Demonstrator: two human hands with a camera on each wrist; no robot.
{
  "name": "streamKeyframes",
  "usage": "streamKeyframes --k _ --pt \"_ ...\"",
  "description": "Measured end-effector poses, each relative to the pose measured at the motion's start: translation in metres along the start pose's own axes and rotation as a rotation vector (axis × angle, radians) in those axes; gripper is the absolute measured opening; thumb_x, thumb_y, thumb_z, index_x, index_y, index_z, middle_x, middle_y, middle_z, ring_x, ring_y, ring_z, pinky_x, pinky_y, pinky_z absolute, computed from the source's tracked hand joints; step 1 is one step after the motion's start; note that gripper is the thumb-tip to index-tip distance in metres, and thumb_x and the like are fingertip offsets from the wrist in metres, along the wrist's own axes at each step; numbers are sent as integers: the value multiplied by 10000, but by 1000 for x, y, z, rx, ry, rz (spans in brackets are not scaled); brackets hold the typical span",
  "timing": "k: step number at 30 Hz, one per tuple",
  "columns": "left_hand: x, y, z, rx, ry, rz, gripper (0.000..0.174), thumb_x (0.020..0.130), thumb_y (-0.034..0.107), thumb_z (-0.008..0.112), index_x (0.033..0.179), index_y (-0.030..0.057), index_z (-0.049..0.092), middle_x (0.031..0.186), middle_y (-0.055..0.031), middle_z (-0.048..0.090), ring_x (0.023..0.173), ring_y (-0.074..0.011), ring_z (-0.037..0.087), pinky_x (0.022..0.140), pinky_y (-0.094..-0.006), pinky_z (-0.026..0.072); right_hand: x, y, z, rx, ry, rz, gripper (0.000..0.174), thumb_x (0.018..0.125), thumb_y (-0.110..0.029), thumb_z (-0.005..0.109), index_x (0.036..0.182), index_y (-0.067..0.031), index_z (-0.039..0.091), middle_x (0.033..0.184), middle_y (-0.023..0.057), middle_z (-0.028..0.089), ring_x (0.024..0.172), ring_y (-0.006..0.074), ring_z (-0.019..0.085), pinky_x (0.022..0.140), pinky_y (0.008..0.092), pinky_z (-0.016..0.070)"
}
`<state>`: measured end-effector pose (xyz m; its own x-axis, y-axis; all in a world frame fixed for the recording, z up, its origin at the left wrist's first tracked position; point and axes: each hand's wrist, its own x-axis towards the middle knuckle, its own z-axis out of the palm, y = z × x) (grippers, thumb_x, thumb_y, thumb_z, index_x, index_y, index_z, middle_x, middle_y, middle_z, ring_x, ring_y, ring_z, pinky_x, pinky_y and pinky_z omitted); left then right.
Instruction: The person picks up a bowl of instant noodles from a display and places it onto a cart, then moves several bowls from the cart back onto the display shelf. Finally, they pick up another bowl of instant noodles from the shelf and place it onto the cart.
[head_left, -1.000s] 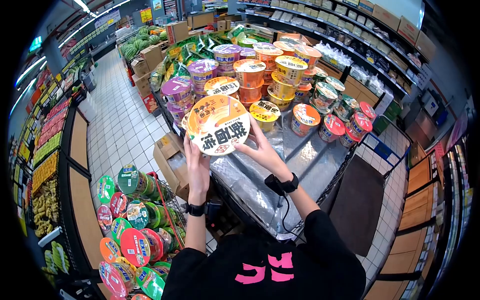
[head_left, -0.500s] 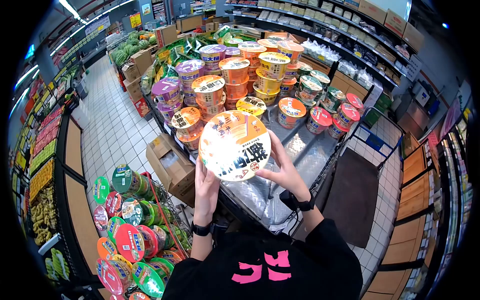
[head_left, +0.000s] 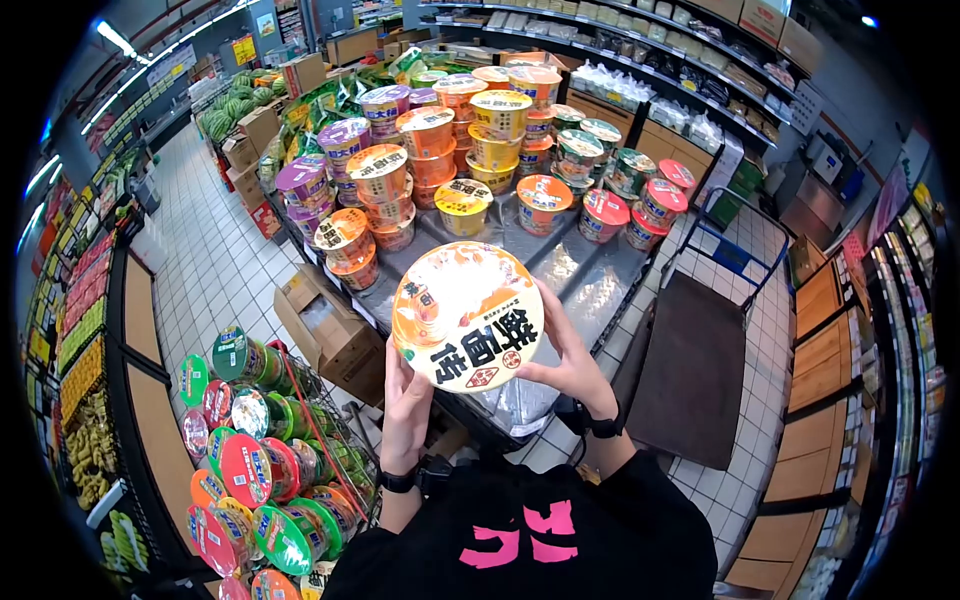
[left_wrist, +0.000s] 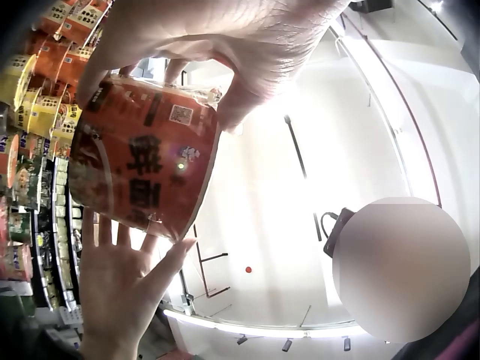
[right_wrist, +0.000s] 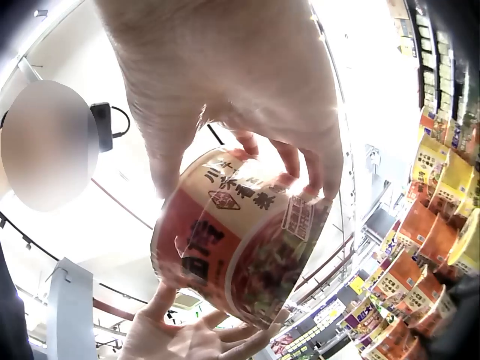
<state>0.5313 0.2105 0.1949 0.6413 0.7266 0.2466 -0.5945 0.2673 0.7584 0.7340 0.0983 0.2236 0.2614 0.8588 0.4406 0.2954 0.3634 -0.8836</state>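
Black shirt with pink print (head_left: 545,535) nearest head camera. Left hand (head_left: 408,400) and right hand (head_left: 568,372) grip large noodle cup (head_left: 468,315) from opposite sides, thumbs and fingers curled about its wall. Cup held up before shirt, printed lid facing head camera. At left, lidded cups (head_left: 247,468); open cardboard box (head_left: 335,340) beyond. Platform trolley (head_left: 690,370) at right. Ahead, metal-topped display (head_left: 590,275) bears yellow-lidded cup (head_left: 463,205), stacked cups (head_left: 427,150) behind it. Stocked shelving (head_left: 600,40) farthest.
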Motion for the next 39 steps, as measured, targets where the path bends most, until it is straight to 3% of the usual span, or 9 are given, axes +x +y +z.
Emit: streamKeyframes --k 10,11,26,39 --pt "-56 -12 41 29 -13 -110 847 840 263 691 1488 62 184 1470 -98 343 1344 -209 374 1107 -383 298 -78 -25 -16 18 42 79 1048 706 -278 831 1505 -50 191 1494 143 332 1383 249 319 1137 427 235" --pt "-63 -12 48 -15 14 -117 831 818 212 710 1456 25 211 1434 -124 354 1351 -218 336 1112 -360 277 -86 -26 -17 31 38 78 1049 707 -273 829 1504 -41 187 1499 145 321 1386 251 312 1140 425 229" --pt "-169 -25 87 5 85 -150 870 766 190 747 1451 32 234 1409 -122 388 1331 -221 370 1103 -351 299 -197 -57 -15 94 43 141 1063 695 -220 833 1502 -28 170 1511 149 292 1398 249 292 1156 390 195" --pt "-221 -12 103 71 76 -154 850 776 177 734 1455 37 242 1422 -131 373 1336 -229 359 1109 -365 286 -242 -70 -5 160 33 135 1067 701 -244 829 1506 -36 160 1527 156 266 1411 259 273 1159 392 187"
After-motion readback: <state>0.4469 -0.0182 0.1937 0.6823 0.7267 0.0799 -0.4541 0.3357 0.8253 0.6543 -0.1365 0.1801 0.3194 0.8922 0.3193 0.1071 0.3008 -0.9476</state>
